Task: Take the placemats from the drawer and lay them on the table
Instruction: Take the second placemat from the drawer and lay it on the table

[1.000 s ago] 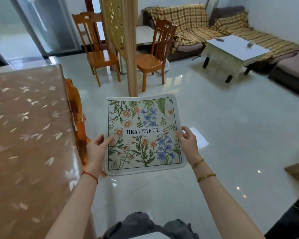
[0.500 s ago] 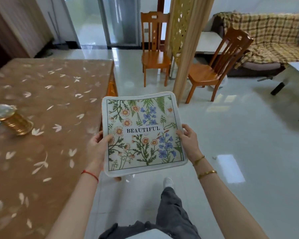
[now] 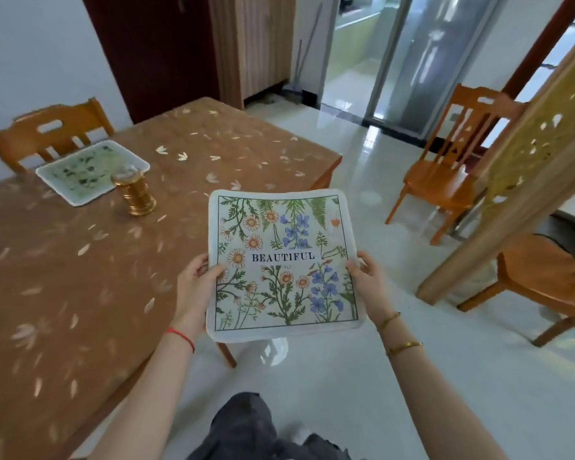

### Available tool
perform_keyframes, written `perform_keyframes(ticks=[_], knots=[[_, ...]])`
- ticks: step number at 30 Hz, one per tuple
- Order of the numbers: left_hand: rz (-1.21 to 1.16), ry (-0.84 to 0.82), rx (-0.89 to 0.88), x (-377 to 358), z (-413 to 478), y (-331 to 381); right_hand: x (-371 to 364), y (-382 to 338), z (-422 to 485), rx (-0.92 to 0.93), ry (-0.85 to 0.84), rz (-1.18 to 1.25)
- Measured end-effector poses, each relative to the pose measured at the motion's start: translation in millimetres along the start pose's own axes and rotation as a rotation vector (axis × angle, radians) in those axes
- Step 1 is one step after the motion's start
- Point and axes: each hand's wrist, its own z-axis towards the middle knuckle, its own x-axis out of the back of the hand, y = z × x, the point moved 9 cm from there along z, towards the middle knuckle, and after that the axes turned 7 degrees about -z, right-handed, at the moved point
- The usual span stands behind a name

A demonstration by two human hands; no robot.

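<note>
Glossy pale tile floor (image 3: 395, 360) fills the room from my 12 o'clock round to 5 o'clock, with sliding glass doors (image 3: 422, 61) at about 1 o'clock. Brown cloth printed with pale petals covers the tabletop (image 3: 80, 277), which takes up everything from 8 to 11 o'clock. One wooden chair (image 3: 47, 134) sits behind its far edge at 10 o'clock, another (image 3: 445, 171) stands on the tile at 2 o'clock, and a carved wooden screen post (image 3: 512, 194) slants down at 3 o'clock.

I see both arms reaching forward, palms turned inward. My left hand (image 3: 196, 283) has its fingers clamped on the left edge of the floral placemat (image 3: 284, 263), thumb on top; my right hand (image 3: 365, 280) has its fingers clamped on the right edge. That mat, printed BEAUTIFUL, is held flat in the air just off the tabletop's near corner, over the floor.

A second placemat (image 3: 80, 171) lies on the tabletop at 10 o'clock, and a gold jar (image 3: 135, 190) stands touching its near corner; I cannot tell what the jar holds.
</note>
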Motion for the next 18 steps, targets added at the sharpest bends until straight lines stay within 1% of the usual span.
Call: perform_keyframes(ticks=[6, 10, 13, 16, 18], knots=[[-0.110, 0.222, 0.059, 24.8, 17.2, 2.7, -58.6, -21.7, 83.5, 0.082, -0.199, -0.181], [-0.148, 0.359, 0.060, 45.9, 38.1, 4.1, -102.6, -44.0, 128.2, 0.174, -0.229, -0.298], [-0.183, 0.445, 0.080, 60.5, 62.7, 1.7, -140.1, -49.7, 169.7, 0.148, -0.263, -0.377], [-0.224, 0.485, 0.117, 71.1, 92.9, -6.0, -179.7, -58.4, 207.9, 0.156, -0.281, -0.429], [-0.250, 0.524, 0.146, 77.9, 113.6, -12.8, -207.3, -57.0, 231.0, 0.132, -0.328, -0.491]])
